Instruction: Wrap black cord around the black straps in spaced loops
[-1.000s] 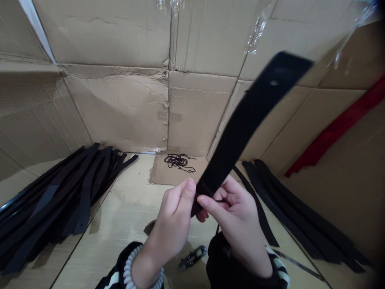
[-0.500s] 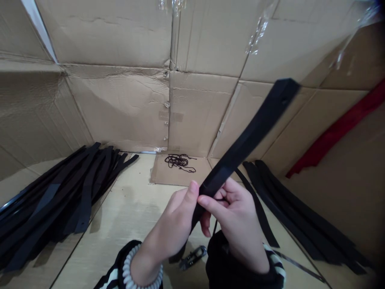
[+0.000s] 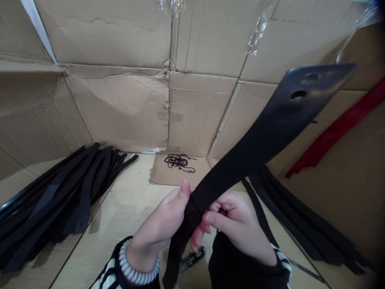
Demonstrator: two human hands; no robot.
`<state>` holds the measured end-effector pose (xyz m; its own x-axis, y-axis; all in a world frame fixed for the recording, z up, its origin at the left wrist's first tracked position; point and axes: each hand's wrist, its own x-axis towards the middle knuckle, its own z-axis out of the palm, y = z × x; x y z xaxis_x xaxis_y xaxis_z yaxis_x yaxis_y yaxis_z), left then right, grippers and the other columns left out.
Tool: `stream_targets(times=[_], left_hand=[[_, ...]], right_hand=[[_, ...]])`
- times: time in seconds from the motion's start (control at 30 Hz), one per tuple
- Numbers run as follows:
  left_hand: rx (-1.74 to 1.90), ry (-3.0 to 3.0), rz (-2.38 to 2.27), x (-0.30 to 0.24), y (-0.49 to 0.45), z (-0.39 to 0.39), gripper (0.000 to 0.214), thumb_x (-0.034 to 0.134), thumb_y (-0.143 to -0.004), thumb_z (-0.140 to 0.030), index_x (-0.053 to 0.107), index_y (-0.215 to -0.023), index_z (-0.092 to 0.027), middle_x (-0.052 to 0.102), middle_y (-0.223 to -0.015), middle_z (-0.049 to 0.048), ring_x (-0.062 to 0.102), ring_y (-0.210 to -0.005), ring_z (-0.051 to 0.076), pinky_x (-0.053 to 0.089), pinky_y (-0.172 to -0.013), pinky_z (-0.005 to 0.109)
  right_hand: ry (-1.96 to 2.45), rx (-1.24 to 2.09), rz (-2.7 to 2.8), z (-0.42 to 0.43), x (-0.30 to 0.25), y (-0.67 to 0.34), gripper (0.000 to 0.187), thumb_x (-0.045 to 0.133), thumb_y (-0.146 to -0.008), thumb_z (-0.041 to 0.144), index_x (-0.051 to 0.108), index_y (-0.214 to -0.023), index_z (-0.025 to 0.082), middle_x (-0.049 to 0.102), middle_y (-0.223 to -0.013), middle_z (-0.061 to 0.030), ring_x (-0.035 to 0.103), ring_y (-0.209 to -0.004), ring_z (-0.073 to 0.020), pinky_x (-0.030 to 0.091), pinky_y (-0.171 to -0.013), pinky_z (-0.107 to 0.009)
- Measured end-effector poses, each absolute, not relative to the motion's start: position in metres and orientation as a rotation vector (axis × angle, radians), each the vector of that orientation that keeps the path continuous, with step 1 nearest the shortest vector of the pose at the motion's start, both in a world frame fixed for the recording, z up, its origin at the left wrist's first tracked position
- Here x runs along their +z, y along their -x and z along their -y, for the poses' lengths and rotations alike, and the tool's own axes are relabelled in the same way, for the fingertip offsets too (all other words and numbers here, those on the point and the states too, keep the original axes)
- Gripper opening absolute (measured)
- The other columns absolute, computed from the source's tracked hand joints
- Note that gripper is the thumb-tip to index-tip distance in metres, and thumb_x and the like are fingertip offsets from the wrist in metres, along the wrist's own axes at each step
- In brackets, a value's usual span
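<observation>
A long black strap [image 3: 240,156] slants up from the lower middle to the upper right, its wide flat end with a punched hole nearest the camera. My left hand [image 3: 168,212] grips the strap's left edge, thumb up, beside a seam across it. On the other edge my right hand [image 3: 231,220] pinches the strap between thumb and fingers; part of those fingers is hidden behind it. Below my hands a small cutter-like tool [image 3: 192,259] lies on the table, partly covered by the strap and fingers.
Black straps are heaped on the left [image 3: 60,200], and several more straps [image 3: 300,216] lie on the right. A tangle of dark cord [image 3: 177,161] rests on a cardboard piece [image 3: 156,172] at the back. Cardboard walls [image 3: 120,104] enclose the table; red material [image 3: 333,132] runs along the right one.
The strap has turned to show its broad face, and its far end has come closer to the camera. Both hands have moved slightly down and still hold it.
</observation>
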<state>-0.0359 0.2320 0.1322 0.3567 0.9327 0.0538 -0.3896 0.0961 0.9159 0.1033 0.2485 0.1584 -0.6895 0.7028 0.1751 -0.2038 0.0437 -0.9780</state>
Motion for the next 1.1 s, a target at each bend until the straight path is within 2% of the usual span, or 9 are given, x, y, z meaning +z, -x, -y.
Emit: stream_targets(times=[0.07, 0.13, 0.27, 0.4, 0.63, 0.77, 0.87, 1.0, 1.1], left_hand=[[1.019, -1.039, -0.594, 0.133, 0.036, -0.234, 0.074, 0.026, -0.078, -0.081, 0.052, -0.060, -0.014, 0.051, -0.045, 0.0010, 0.045, -0.032, 0.009, 0.035, -0.031, 0.018], [1.017, -1.107, -0.585, 0.136, 0.035, -0.234, 0.072, 0.027, -0.081, -0.078, 0.055, -0.065, -0.013, 0.051, -0.047, 0.0004, 0.045, -0.035, 0.008, 0.037, -0.034, 0.017], [1.145, -1.226, -0.680, 0.141, 0.031, -0.229, 0.062, 0.030, -0.092, -0.062, 0.064, -0.082, -0.012, 0.056, -0.060, 0.0017, 0.054, -0.054, 0.010, 0.047, -0.053, 0.019], [1.315, -1.164, -0.942, 0.139, 0.027, -0.223, 0.053, 0.035, -0.094, -0.056, 0.065, -0.085, -0.013, 0.063, -0.069, 0.0036, 0.060, -0.064, 0.012, 0.049, -0.064, 0.021], [1.328, -1.015, -0.981, 0.143, 0.028, -0.224, 0.066, 0.033, -0.084, -0.072, 0.057, -0.063, -0.014, 0.056, -0.046, 0.0023, 0.057, -0.046, 0.012, 0.048, -0.050, 0.021], [1.258, -0.921, -0.912, 0.145, 0.031, -0.227, 0.065, 0.033, -0.082, -0.075, 0.053, -0.066, -0.015, 0.053, -0.040, 0.0000, 0.051, -0.034, 0.009, 0.041, -0.037, 0.017], [1.213, -0.853, -0.952, 0.144, 0.033, -0.230, 0.065, 0.037, -0.077, -0.079, 0.052, -0.073, -0.016, 0.049, -0.038, -0.0040, 0.045, -0.029, 0.008, 0.035, -0.031, 0.015], [1.171, -0.878, -0.954, 0.140, 0.032, -0.233, 0.068, 0.035, -0.073, -0.083, 0.049, -0.068, -0.017, 0.041, -0.036, -0.0060, 0.038, -0.029, 0.006, 0.029, -0.029, 0.013], [1.189, -0.998, -0.835, 0.138, 0.032, -0.232, 0.069, 0.028, -0.079, -0.080, 0.050, -0.066, -0.016, 0.042, -0.041, -0.0044, 0.038, -0.034, 0.005, 0.031, -0.032, 0.014]], right_hand=[[0.475, 1.784, 1.601, -0.248, 0.158, -0.104, 0.015, 0.064, -0.084, 0.025, 0.057, -0.088, 0.014, 0.064, -0.062, -0.0023, 0.070, -0.057, -0.0193, 0.054, -0.053, -0.024], [0.501, 1.775, 1.521, -0.248, 0.158, -0.102, 0.021, 0.071, -0.077, 0.021, 0.056, -0.089, 0.015, 0.062, -0.061, 0.0004, 0.068, -0.053, -0.0189, 0.055, -0.050, -0.025], [0.666, 1.559, 1.427, -0.247, 0.158, -0.095, 0.035, 0.083, -0.059, 0.013, 0.053, -0.077, 0.016, 0.055, -0.055, 0.0063, 0.057, -0.039, -0.0097, 0.048, -0.037, -0.017], [0.838, 1.295, 1.465, -0.246, 0.159, -0.091, 0.034, 0.084, -0.059, 0.019, 0.051, -0.068, 0.014, 0.047, -0.051, 0.0069, 0.053, -0.040, -0.0061, 0.042, -0.038, -0.012], [0.773, 1.372, 1.648, -0.247, 0.161, -0.097, 0.026, 0.069, -0.079, 0.034, 0.063, -0.095, 0.014, 0.024, -0.053, 0.0096, 0.057, -0.044, -0.0103, 0.047, -0.046, -0.019], [0.702, 1.379, 1.696, -0.248, 0.159, -0.098, 0.028, 0.064, -0.083, 0.035, 0.062, -0.102, 0.014, 0.020, -0.055, 0.0096, 0.061, -0.046, -0.0139, 0.048, -0.047, -0.022], [0.742, 1.349, 1.766, -0.247, 0.159, -0.097, 0.032, 0.063, -0.085, 0.035, 0.061, -0.110, 0.015, 0.024, -0.056, 0.0090, 0.061, -0.048, -0.0139, 0.052, -0.051, -0.026], [0.711, 1.392, 1.727, -0.247, 0.160, -0.094, 0.018, 0.069, -0.079, 0.025, 0.058, -0.089, 0.015, 0.030, -0.056, 0.0090, 0.063, -0.050, -0.0118, 0.052, -0.049, -0.020], [0.661, 1.514, 1.546, -0.245, 0.161, -0.090, 0.026, 0.073, -0.075, 0.023, 0.051, -0.087, 0.018, 0.039, -0.056, 0.0102, 0.063, -0.048, -0.0111, 0.053, -0.047, -0.019]])
